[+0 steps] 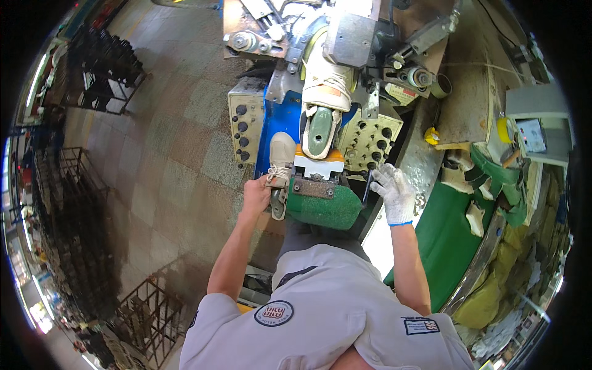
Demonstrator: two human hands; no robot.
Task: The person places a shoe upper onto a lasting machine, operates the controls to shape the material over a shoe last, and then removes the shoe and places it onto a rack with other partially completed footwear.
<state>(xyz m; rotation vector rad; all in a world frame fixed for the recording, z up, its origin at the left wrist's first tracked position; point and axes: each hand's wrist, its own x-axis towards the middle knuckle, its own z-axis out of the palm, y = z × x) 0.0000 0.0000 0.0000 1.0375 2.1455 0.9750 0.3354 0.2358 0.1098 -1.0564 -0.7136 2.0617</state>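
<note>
A beige lace-up shoe on a last (pixel 282 151) hangs toe-up beside the machine, with my bare left hand (pixel 257 195) closed round its laced side. White-gloved, my right hand (pixel 393 192) has its fingers apart, close to a black lever (pixel 368 187) below the right control panel; whether it touches the lever I cannot tell. Between the hands, a second cream shoe (pixel 325 83) is set in the machine, toe away from me, its green last (pixel 320 132) showing at the heel. An orange-and-white support (pixel 319 165) sits under that heel, above a green pad (pixel 327 206).
Control boxes with black knobs flank the machine, one at left (pixel 243 129) and one at right (pixel 372 139). A green-covered bench (pixel 447 237) with scraps runs along my right. Dark racks (pixel 74 203) stand on the tiled floor at left.
</note>
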